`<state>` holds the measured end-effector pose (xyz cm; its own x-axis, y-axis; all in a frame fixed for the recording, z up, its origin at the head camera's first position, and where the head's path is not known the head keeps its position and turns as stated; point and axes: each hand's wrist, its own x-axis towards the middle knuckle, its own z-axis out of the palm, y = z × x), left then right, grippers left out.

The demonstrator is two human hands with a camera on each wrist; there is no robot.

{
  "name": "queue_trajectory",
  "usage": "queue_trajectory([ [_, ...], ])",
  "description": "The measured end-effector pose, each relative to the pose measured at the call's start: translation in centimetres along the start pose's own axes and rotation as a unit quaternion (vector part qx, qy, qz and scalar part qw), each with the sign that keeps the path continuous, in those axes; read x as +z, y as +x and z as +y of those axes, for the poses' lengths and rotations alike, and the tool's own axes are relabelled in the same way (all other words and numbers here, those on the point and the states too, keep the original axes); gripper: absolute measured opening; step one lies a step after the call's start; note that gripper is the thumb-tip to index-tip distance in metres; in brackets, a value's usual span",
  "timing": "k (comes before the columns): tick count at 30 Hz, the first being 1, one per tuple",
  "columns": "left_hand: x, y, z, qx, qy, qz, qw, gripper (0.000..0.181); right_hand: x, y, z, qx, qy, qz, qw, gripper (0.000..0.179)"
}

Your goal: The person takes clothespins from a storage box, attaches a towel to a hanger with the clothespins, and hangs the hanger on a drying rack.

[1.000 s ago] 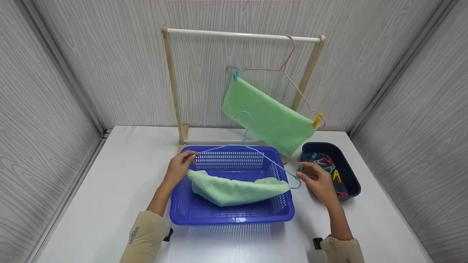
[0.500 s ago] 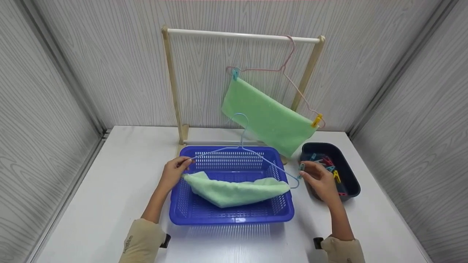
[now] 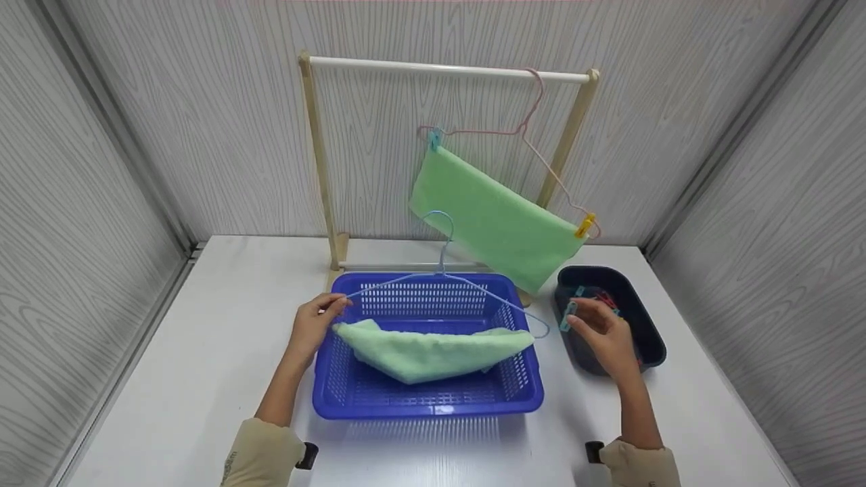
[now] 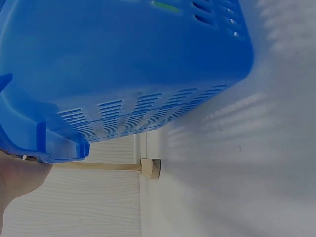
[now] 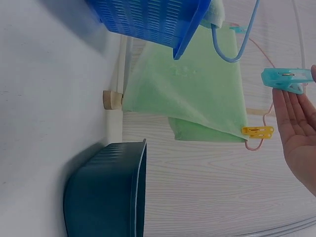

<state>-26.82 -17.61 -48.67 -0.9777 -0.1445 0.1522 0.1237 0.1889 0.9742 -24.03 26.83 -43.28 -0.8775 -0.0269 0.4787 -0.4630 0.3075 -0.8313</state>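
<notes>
My left hand (image 3: 312,328) pinches the left end of a light blue wire clothes hanger (image 3: 442,264) above the blue basket (image 3: 433,410). A pale green cloth (image 3: 433,355) is draped over the hanger's lower bar, hanging within the basket's outline. To the right, my right hand (image 3: 607,335) pinches a teal clothespin (image 3: 569,316) between thumb and fingers, apart from the hanger's bare right end. In the right wrist view, that clothespin (image 5: 286,77) is held near the blue hanger's curved end (image 5: 232,58). The left wrist view shows mostly the basket's outer wall (image 4: 123,59); the left fingertips are largely hidden.
Behind the basket stands a wooden rack with a white rod (image 3: 433,67). From it hangs a pink hanger (image 3: 487,132) bearing a green cloth (image 3: 494,216) clipped by a teal and a yellow clothespin (image 3: 585,225). A dark tray (image 3: 653,338) of clothespins sits at right.
My left hand has shifted left and slightly down, with the blue hanger moving left. My right hand, holding the teal clothespin, has drawn right, away from the hanger's end.
</notes>
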Motion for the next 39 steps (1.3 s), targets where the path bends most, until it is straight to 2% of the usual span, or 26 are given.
queue_trajectory([
  [6, -0.2, -0.3, 0.4, 0.006, -0.015, 0.030, 0.9994, 0.027, 0.0, 0.0, 0.2, 0.003, 0.013, 0.000, 0.9999, 0.028],
  [13, -0.5, -0.5, 1.6, 0.017, -0.016, 0.059, 0.9980, 0.027, 0.1, 0.0, 0.2, 0.005, 0.004, -0.003, 1.0000, 0.027],
  [14, -0.6, -0.7, 2.2, 0.018, -0.016, 0.062, 0.9978, 0.026, 0.1, 0.0, 0.1, 0.005, 0.005, -0.004, 1.0000, 0.028],
  [17, -0.7, -0.8, 2.7, 0.026, -0.023, 0.069, 0.9970, 0.026, 0.2, 0.1, 0.0, 0.013, 0.005, -0.009, 0.9999, 0.028],
  [24, -0.8, -1.9, 6.4, 0.051, -0.006, 0.077, 0.9957, 0.020, 0.3, 0.2, -0.1, 0.011, 0.009, -0.012, 0.9998, 0.028],
  [32, -1.2, -0.6, 4.5, 0.078, 0.015, 0.088, 0.9929, 0.021, 0.4, 0.2, -0.1, 0.019, 0.013, -0.013, 0.9997, 0.027],
  [39, -1.6, -0.6, 4.2, 0.092, 0.015, 0.086, 0.9919, 0.020, 0.5, 0.1, 0.1, 0.025, 0.014, -0.009, 0.9995, 0.028],
])
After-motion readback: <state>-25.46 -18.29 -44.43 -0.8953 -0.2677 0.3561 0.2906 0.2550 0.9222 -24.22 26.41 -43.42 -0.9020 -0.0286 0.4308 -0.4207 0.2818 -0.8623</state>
